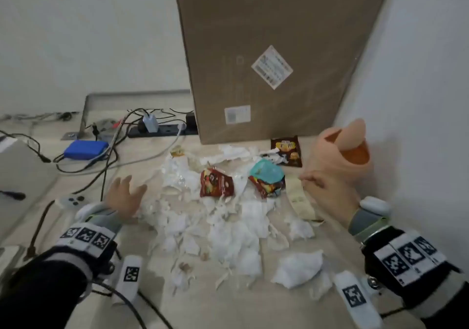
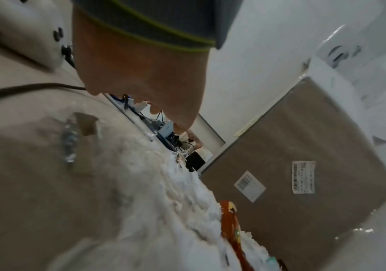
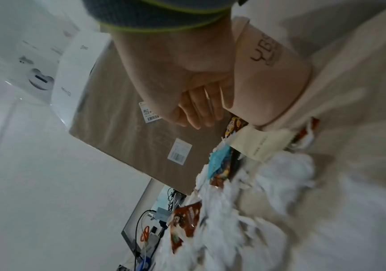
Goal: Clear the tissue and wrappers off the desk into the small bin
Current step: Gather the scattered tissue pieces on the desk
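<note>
The small bin (image 1: 347,151), a peach-coloured tub with a swing lid, stands at the desk's far right by the wall, and the right-wrist view shows dark handwriting on its side that starts "YB"; the rest is unreadable. The right hand (image 1: 327,191) sits just in front of the bin, its fingers curled toward the near end of a cream paper strip (image 1: 299,198); whether they pinch it cannot be told. The strip's long axis runs from those fingers back toward the person, and its faint print is too small to read. Left of the right hand lie a teal wrapper (image 1: 266,174), a red wrapper (image 1: 215,183) and, farther back, a brown wrapper (image 1: 288,151), their lettering blurred. The left hand (image 1: 124,196) hovers with fingers spread and empty at the left edge of the torn tissue (image 1: 228,235), which spreads between both hands. Behind stands a cardboard box (image 1: 266,49) with barcode labels.
</note>
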